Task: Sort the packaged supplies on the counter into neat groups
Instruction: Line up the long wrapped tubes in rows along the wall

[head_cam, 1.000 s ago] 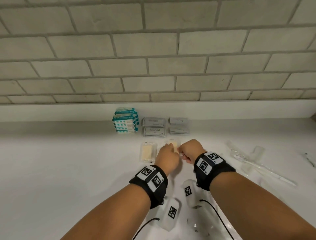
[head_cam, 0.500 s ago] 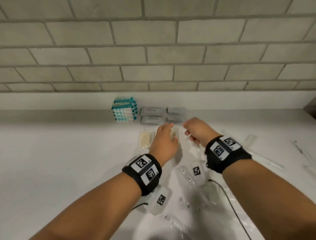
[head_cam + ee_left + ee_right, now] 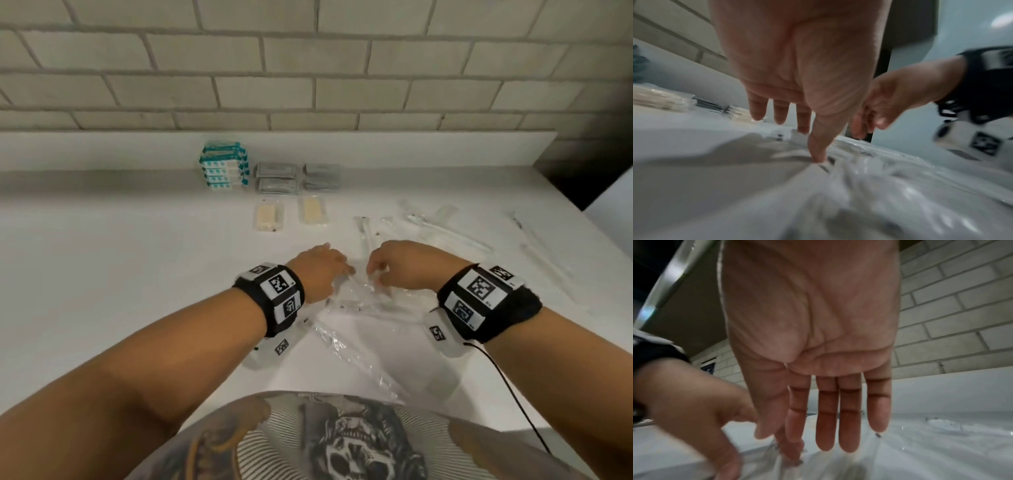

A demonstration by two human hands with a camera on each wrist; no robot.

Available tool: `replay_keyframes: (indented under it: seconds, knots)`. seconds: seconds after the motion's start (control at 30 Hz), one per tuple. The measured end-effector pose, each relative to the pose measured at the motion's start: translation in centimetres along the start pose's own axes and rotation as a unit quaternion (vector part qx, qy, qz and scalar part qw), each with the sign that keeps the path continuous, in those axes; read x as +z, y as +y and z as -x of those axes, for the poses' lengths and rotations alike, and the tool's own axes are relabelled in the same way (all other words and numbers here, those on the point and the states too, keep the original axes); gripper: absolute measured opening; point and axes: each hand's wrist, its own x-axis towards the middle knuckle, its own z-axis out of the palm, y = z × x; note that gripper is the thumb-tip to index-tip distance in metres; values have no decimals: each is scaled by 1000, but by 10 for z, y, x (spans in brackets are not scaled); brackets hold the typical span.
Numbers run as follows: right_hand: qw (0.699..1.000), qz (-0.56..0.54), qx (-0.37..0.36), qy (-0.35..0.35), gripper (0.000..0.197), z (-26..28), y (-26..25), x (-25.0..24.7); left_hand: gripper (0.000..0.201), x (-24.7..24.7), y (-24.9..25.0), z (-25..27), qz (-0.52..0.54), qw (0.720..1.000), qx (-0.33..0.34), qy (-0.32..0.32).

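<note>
My left hand (image 3: 329, 269) and right hand (image 3: 383, 270) hover side by side over a crumpled pile of clear plastic packets (image 3: 363, 301) at the counter's middle. In the left wrist view the left hand (image 3: 803, 129) has straight fingers, and one fingertip (image 3: 818, 155) presses on the clear plastic (image 3: 869, 178). The right hand (image 3: 828, 434) hangs with straight fingers just above the plastic (image 3: 920, 451) and holds nothing. Two beige packets (image 3: 268, 216) (image 3: 311, 209) lie side by side further back.
Against the back ledge stand a stack of teal packs (image 3: 224, 168) and two piles of grey sachets (image 3: 275, 178) (image 3: 322, 176). Long clear packets (image 3: 445, 226) lie scattered at the right. Another long clear packet (image 3: 356, 356) lies near my body. The counter's right edge (image 3: 565, 202) drops off.
Both hands have let go of the second beige packet, which now lies beside the first, and have drawn back toward me onto the clear packets. The head view has tilted down.
</note>
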Motion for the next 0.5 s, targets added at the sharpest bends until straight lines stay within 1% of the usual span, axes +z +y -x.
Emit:
replay_keyframes:
  seconds: [0.07, 0.13, 0.17, 0.23, 0.27, 0.33, 0.37, 0.4, 0.43, 0.5]
  knots:
    - [1000, 15, -7, -15, 27, 16, -10, 13, 38, 1, 5, 6, -6, 999, -17, 46]
    - [997, 57, -41, 13, 34, 27, -24, 26, 22, 3, 8, 15, 8, 997, -32, 73]
    - [994, 81, -59, 32, 38, 29, -31, 32, 17, 3, 9, 19, 17, 997, -37, 71]
    - [988, 125, -78, 41, 46, 29, -48, 45, 12, 2, 11, 28, 23, 997, -47, 56]
    - [985, 147, -81, 38, 47, 27, -56, 51, 13, 1, 12, 33, 21, 997, -52, 46]
    - [975, 197, -89, 46, 40, 24, -68, 61, 25, -2, 14, 41, 20, 997, -74, 21]
    - [972, 207, -95, 56, 36, 24, -70, 64, 26, -3, 14, 46, 24, 996, -90, 12]
    - [973, 199, -98, 60, 35, 25, -69, 62, 27, -4, 13, 49, 32, 994, -106, 8]
    - [980, 166, -95, 58, 33, 28, -67, 56, 30, -5, 13, 54, 44, 992, -122, 6]
    - [993, 66, -84, 55, 27, 34, -55, 36, 36, -7, 13, 62, 72, 987, -144, 7]
